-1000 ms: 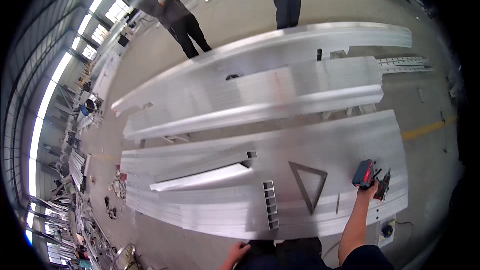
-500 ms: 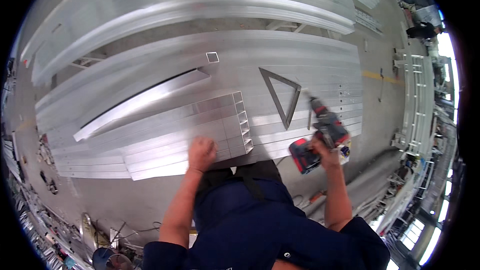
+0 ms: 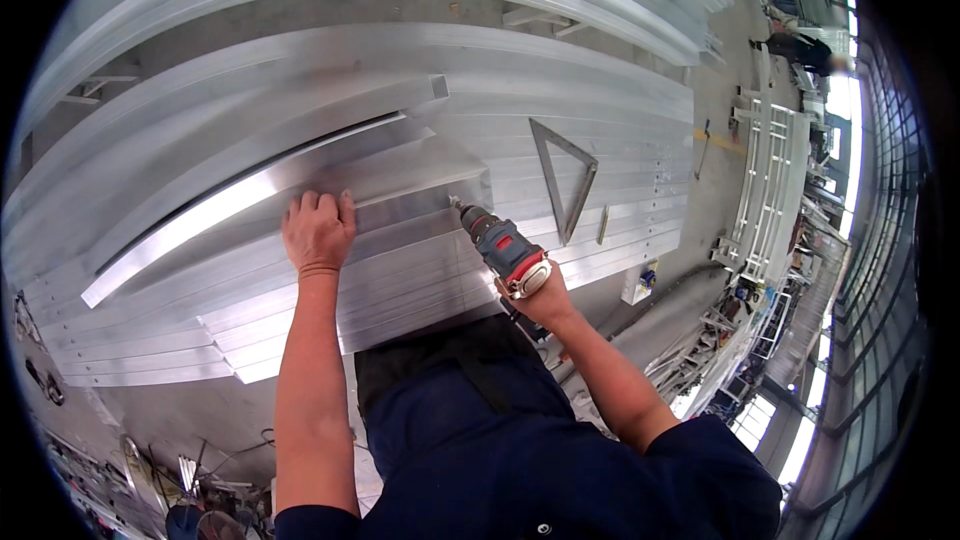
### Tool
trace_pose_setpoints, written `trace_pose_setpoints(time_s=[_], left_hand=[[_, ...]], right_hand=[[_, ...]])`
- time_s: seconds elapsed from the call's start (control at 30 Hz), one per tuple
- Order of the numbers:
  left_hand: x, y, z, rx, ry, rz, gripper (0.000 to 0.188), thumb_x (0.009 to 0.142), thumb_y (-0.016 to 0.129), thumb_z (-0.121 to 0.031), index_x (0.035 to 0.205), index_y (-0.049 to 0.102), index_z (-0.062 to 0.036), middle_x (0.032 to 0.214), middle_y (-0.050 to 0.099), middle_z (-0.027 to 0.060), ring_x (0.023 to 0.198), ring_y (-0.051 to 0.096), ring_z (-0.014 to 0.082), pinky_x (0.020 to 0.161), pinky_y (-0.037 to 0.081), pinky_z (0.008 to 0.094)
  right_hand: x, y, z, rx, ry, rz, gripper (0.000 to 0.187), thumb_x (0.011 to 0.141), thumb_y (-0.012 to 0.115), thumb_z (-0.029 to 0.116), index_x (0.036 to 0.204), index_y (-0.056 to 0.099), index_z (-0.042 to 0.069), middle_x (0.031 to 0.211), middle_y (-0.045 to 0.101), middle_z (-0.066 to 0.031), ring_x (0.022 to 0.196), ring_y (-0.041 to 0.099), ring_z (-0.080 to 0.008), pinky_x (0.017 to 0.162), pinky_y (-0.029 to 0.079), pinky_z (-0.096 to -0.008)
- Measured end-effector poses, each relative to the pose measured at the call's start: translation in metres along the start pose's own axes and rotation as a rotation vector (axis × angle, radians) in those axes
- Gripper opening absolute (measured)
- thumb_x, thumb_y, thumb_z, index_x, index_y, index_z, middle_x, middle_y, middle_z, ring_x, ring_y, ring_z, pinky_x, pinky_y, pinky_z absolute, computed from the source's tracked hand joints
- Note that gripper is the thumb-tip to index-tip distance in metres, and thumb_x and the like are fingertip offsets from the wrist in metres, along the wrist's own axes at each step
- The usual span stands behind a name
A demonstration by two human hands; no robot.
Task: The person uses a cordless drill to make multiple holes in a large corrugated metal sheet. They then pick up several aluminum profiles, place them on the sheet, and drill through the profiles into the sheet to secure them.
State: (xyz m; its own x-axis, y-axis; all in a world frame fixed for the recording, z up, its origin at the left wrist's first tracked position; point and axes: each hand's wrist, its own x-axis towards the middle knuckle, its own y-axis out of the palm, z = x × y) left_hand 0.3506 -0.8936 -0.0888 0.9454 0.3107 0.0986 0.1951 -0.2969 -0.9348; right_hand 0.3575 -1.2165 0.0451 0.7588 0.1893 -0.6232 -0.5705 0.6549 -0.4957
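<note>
My right hand (image 3: 545, 298) grips a cordless drill (image 3: 508, 252), grey, black and red. Its bit points away to the far left, with the tip over the end part of an aluminium tube (image 3: 415, 185). This tube is the farthest of several laid side by side in a stack (image 3: 400, 275) in front of me. My left hand (image 3: 320, 232) is curled over the same tube, left of the drill; its fingertips are partly hidden. Whether the bit touches the metal I cannot tell. Beyond the hand lies a long, shiny aluminium profile (image 3: 215, 215).
A triangular metal set square (image 3: 563, 180) and a short thin rod (image 3: 603, 225) lie right of the drill on wide aluminium profiles (image 3: 640, 140). A white box (image 3: 635, 285) is at the near right edge. Further right stands a white rack (image 3: 770, 190); a person (image 3: 800, 52) is far off.
The drill has swung left and forward, from beside the set square to over the tube's end. My left hand has moved left and forward, onto the farthest tube, which now looks turned.
</note>
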Motion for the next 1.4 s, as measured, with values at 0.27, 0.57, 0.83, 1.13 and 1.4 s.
trace_pose_setpoints(time_s=[0.27, 0.57, 0.83, 1.13, 1.4], left_hand=[[0.002, -0.004, 0.001, -0.009, -0.04, 0.098, 0.036, 0.093, 0.061, -0.036, 0.07, 0.062, -0.0082, 0.083, 0.062, 0.0087, 0.082, 0.06, 0.0315, 0.072, 0.048, 0.0447], [0.004, -0.004, -0.001, -0.001, -0.031, 0.101, 0.034, 0.092, 0.062, -0.034, 0.069, 0.063, -0.0084, 0.082, 0.061, 0.008, 0.081, 0.06, 0.0308, 0.07, 0.049, 0.0447], [0.004, -0.003, -0.001, -0.011, -0.03, 0.098, 0.033, 0.091, 0.062, -0.034, 0.07, 0.063, -0.0082, 0.082, 0.061, 0.008, 0.08, 0.06, 0.0306, 0.069, 0.048, 0.0454], [0.005, -0.005, -0.002, -0.022, -0.045, 0.1, 0.032, 0.09, 0.064, -0.031, 0.069, 0.062, -0.008, 0.081, 0.06, 0.0083, 0.079, 0.06, 0.0307, 0.069, 0.048, 0.0451], [0.006, -0.006, -0.001, -0.028, -0.026, 0.1, 0.031, 0.09, 0.064, -0.031, 0.069, 0.061, -0.0084, 0.082, 0.061, 0.0082, 0.08, 0.06, 0.0306, 0.069, 0.048, 0.0448]], right_hand=[[0.006, -0.003, 0.017, -0.045, 0.005, 0.013, 0.035, 0.076, 0.081, 0.012, 0.105, 0.064, 0.003, 0.093, 0.07, -0.0072, 0.085, 0.069, -0.0178, 0.079, 0.055, -0.0317], [0.008, -0.009, 0.05, -0.072, 0.035, 0.009, 0.029, 0.072, 0.08, 0.011, 0.097, 0.068, 0.004, 0.083, 0.072, -0.0097, 0.077, 0.071, -0.0191, 0.071, 0.055, -0.0328], [0.012, -0.021, 0.064, -0.091, 0.128, 0.062, 0.032, 0.072, 0.08, 0.012, 0.1, 0.067, 0.004, 0.086, 0.072, -0.0095, 0.08, 0.071, -0.0198, 0.075, 0.055, -0.0327], [0.018, -0.025, 0.06, -0.112, 0.143, 0.079, 0.028, 0.073, 0.08, 0.012, 0.097, 0.068, 0.004, 0.085, 0.072, -0.0077, 0.079, 0.07, -0.0171, 0.073, 0.055, -0.0317], [0.015, -0.022, 0.067, -0.085, 0.132, 0.082, 0.029, 0.073, 0.079, 0.012, 0.098, 0.068, 0.004, 0.085, 0.072, -0.0095, 0.08, 0.07, -0.0194, 0.074, 0.055, -0.0326]])
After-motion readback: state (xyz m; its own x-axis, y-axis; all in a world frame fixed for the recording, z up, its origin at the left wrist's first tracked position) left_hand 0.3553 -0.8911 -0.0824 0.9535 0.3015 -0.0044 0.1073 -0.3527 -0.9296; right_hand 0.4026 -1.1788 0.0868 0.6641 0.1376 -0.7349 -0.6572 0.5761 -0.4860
